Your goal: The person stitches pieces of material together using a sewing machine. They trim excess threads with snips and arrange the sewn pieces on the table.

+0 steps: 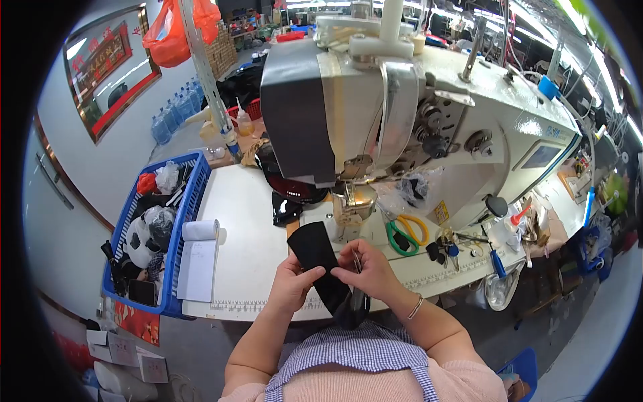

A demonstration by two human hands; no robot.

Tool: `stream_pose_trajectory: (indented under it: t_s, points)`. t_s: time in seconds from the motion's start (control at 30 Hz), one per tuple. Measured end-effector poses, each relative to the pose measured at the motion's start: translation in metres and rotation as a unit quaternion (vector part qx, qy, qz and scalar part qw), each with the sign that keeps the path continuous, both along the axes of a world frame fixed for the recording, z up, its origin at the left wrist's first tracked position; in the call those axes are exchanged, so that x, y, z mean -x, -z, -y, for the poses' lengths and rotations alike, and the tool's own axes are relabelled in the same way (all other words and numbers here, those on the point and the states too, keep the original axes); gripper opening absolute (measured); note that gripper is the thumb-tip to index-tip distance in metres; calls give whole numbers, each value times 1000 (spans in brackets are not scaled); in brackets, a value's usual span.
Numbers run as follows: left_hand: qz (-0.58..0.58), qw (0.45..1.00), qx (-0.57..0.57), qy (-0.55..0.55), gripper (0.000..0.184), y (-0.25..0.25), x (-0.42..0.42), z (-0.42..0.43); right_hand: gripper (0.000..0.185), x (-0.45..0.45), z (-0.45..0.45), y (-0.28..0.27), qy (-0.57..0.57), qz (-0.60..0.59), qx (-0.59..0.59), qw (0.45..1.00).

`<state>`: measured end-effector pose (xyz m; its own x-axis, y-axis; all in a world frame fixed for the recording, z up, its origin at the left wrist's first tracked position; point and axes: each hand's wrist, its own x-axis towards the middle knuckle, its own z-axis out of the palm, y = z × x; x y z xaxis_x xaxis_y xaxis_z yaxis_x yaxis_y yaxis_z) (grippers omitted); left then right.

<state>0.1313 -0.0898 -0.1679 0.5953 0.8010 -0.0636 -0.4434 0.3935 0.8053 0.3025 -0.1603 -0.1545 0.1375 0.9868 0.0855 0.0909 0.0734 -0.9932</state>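
Observation:
A glossy black piece (312,246), perhaps leather, hangs between my hands at the table's front edge. It is wide at the top, narrow at the middle, and its shiny lower end curves down toward my apron. My left hand (292,281) pinches its left edge with the thumb on top. My right hand (372,269) grips the right edge, and a slim metallic tool (357,262) of unclear kind shows in those fingers. Just beyond my hands is the sewing head (353,201) of a large white sewing machine (462,127). Another shiny black piece (287,209) lies left of it.
Green-and-yellow-handled scissors (405,236) lie right of the sewing head, near small tools and a blue-handled screwdriver (497,263). On the left, a notepad (199,261) rests against a blue basket (175,295) of bags and odds and ends. A metal post (207,80) rises behind it.

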Motion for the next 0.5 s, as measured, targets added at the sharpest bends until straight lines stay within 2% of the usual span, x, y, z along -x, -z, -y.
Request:
stream_pose_trajectory:
  t_s: [0.07, 0.1, 0.17, 0.2, 0.37, 0.5]
  points:
    - [19, 1000, 11, -5, 35, -7, -7, -14, 41, -6, 7, -18, -19, 30, 28, 999]
    - [21, 1000, 13, -6, 35, -12, -10, -28, 39, -15, 4, -10, -56, 126, -31, 990]
    - [29, 999, -6, -20, 34, -18, -27, -55, 30, -23, -3, -15, -26, 192, -56, 979]
    - [13, 1000, 21, 6, 32, -31, -36, -65, 26, -27, -5, -17, -11, 223, -67, 972]
    - [49, 999, 1, 23, 29, -45, -77, -103, 16, -47, -28, -47, 95, 77, -43, 992]
    - [17, 998, -9, 51, 30, -28, -72, -92, 13, -51, -15, -35, 90, 198, -86, 972]
